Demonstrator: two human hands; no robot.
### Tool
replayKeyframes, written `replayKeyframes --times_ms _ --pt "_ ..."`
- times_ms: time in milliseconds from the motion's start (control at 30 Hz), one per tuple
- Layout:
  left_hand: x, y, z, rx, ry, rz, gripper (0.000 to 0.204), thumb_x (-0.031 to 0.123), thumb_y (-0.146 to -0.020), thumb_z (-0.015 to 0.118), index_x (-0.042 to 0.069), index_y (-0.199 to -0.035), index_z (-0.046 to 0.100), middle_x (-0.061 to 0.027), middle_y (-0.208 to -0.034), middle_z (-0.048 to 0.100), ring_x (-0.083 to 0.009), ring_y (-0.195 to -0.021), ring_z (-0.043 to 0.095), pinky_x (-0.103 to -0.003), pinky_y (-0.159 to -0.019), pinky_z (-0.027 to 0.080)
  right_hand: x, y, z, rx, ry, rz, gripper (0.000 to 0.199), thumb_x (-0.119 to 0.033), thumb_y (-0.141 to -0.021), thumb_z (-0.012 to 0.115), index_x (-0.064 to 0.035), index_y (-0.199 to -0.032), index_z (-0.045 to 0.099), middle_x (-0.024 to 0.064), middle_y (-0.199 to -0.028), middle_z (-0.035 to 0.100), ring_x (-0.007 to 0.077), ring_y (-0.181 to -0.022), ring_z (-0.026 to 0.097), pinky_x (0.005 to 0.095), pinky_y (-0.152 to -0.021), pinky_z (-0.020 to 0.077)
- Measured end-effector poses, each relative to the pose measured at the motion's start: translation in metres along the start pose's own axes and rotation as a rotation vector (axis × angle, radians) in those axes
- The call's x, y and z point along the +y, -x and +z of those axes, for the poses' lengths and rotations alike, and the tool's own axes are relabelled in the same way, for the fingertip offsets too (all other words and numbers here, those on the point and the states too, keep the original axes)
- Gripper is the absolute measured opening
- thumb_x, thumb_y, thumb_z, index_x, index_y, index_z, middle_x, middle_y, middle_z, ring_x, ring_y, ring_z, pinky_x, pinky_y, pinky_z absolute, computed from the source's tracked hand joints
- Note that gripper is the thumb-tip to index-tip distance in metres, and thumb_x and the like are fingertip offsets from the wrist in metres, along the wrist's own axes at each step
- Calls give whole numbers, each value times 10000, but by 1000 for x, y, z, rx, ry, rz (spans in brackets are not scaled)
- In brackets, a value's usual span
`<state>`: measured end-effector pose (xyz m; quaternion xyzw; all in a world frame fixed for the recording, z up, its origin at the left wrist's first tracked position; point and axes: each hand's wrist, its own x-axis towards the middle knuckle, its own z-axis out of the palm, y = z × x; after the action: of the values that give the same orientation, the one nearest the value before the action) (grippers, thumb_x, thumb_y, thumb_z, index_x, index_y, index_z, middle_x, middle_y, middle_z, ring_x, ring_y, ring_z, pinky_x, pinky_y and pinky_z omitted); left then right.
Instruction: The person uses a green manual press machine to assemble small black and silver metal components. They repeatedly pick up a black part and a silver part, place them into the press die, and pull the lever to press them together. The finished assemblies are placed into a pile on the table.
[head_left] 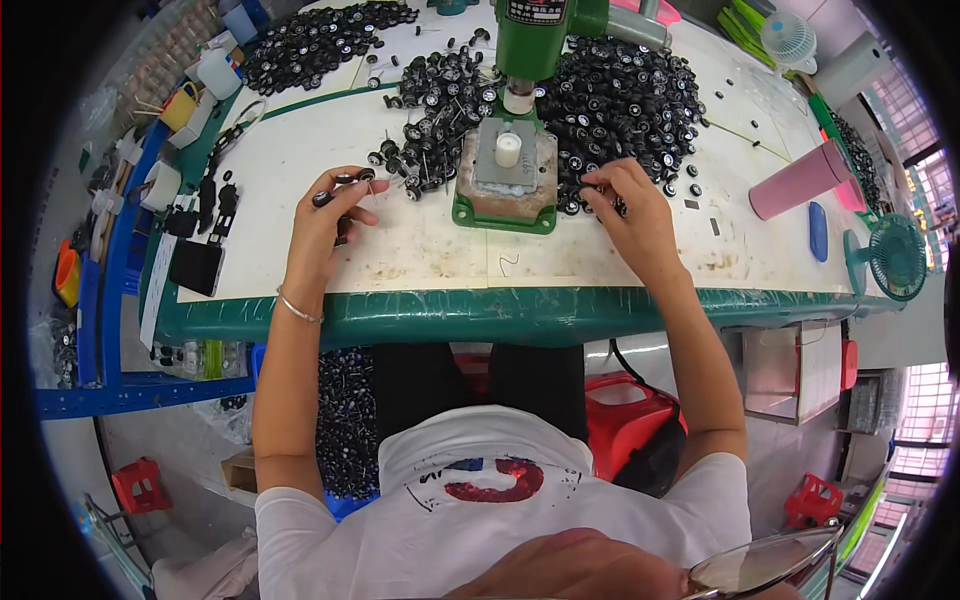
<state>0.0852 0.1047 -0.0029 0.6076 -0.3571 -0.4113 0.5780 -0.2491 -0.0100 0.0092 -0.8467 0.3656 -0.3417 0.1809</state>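
Observation:
My left hand [328, 222] is closed on several small black toy wheels [367, 174]. A thin metal axle sticks out by its fingertips. At the near edge of a heap of loose black wheels [630, 105], my right hand [640, 212] has thumb and fingers drawn together. What sits between those fingertips, if anything, is too small to make out. Between both hands stands a green hand press [530, 45], its ram above a white round fixture [508, 150] on a grey plate. Left of the press lie wheels with axles [440, 115].
Another wheel pile [310, 48] lies at the far left. A black phone [196, 267] and black straps rest by the left edge. On the right are a pink tumbler [800, 180], a blue case [818, 232] and a small green fan [895, 258]. A green rim edges the table.

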Motion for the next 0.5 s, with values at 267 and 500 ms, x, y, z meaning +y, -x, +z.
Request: replayKeyframes --times_ms 267,500 --pt "5 -11 22 -157 444 -31 295 62 -861 630 26 -1140 543 -160 -1026 665 -105 -784 638 -150 -428 364 -22 -65 36 -97 -584 223 240 -166 -857 659 -1 -1032 659 62 -880 667 106 -760 588 248 -702 480" --pt "20 -28 61 -243 363 121 297 18 -805 676 47 -1092 603 -99 -953 667 -85 -775 617 -158 -439 340 -20 -79 53 -233 -769 483 176 -142 -865 652 -32 -1003 662 -29 -783 584 46 -641 464 199 -568 360"
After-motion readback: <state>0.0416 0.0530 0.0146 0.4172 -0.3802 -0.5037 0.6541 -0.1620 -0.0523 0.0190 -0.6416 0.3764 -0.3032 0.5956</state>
